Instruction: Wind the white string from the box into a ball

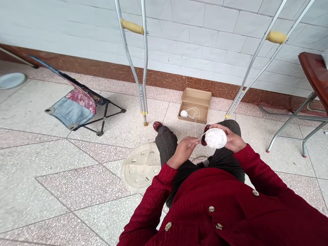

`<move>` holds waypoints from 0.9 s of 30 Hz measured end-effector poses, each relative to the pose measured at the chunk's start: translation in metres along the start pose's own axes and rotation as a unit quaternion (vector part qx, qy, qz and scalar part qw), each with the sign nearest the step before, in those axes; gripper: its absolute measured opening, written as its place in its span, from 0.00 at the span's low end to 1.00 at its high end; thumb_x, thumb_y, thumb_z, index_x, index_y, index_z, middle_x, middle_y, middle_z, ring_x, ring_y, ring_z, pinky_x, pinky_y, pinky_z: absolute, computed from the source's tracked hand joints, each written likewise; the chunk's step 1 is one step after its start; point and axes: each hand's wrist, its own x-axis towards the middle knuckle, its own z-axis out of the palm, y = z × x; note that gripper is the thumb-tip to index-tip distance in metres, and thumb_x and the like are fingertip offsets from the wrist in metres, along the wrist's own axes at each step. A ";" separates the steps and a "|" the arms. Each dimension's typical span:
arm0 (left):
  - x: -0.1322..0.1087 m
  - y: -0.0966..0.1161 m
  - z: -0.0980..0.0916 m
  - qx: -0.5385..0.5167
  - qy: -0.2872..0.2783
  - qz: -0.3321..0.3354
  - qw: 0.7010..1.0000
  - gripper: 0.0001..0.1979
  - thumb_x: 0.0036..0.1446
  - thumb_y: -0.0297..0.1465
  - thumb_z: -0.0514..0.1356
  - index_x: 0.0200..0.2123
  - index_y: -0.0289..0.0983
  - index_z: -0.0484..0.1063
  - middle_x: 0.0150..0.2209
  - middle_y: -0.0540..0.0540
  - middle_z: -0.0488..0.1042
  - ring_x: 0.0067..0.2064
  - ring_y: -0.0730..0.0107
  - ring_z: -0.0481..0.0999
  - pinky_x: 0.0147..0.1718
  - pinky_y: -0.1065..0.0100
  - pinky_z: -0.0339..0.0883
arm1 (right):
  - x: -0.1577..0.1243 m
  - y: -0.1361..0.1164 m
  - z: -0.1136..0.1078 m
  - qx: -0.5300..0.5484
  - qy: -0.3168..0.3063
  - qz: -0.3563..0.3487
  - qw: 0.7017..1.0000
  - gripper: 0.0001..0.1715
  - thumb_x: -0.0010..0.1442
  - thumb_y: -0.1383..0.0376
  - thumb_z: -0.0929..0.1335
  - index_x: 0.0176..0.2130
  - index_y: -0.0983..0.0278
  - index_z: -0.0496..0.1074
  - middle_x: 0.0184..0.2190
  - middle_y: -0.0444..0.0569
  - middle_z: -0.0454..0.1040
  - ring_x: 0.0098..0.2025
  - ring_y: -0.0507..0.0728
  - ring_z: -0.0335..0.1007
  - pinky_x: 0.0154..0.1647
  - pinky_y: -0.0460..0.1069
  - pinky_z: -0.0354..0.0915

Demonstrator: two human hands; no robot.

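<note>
My right hand point(232, 139) is wrapped round the far and right sides of a large ball of white yarn point(216, 138), held over my lap. To its left, my left hand point(185, 149) pinches the yarn strand, which runs up to the ball's left side. From my fingers the loose strand trails away to an open cardboard box point(201, 117) on the floor. Inside the box, at its left, lies a smaller ball of white yarn point(184, 113) with loose loops beside it.
Two metal crutches point(141, 92) point(239, 95) lean at the wall either side of the box. A folding stool point(74, 109) stands left, a round plastic mat point(140, 167) lies beside my left leg, and a metal-legged red chair point(314, 80) is right.
</note>
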 end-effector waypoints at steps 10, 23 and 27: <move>-0.006 -0.008 0.001 -0.082 0.016 -0.039 0.996 0.14 0.63 0.29 0.52 0.35 0.35 0.79 0.56 0.40 0.75 0.58 0.63 0.74 0.61 0.60 0.62 | 0.012 -0.011 0.005 0.072 0.143 -0.095 0.982 0.28 0.48 0.58 0.76 0.50 0.55 0.74 0.53 0.47 0.78 0.63 0.63 0.66 0.60 0.60 0.67; -0.013 -0.037 -0.012 -0.205 0.114 -0.145 0.961 0.14 0.58 0.35 0.58 0.41 0.36 0.80 0.56 0.40 0.76 0.59 0.59 0.73 0.60 0.58 0.63 | 0.005 -0.054 -0.003 0.091 0.181 -0.190 0.960 0.25 0.50 0.61 0.75 0.49 0.55 0.74 0.52 0.43 0.79 0.56 0.58 0.72 0.48 0.52 0.74; -0.012 -0.030 -0.010 -0.316 0.088 -0.201 0.923 0.16 0.58 0.38 0.60 0.42 0.33 0.78 0.40 0.40 0.82 0.41 0.61 0.81 0.46 0.59 0.74 | 0.007 -0.062 -0.006 0.079 0.185 -0.198 0.959 0.25 0.52 0.62 0.74 0.50 0.54 0.74 0.54 0.43 0.78 0.56 0.58 0.72 0.46 0.52 0.75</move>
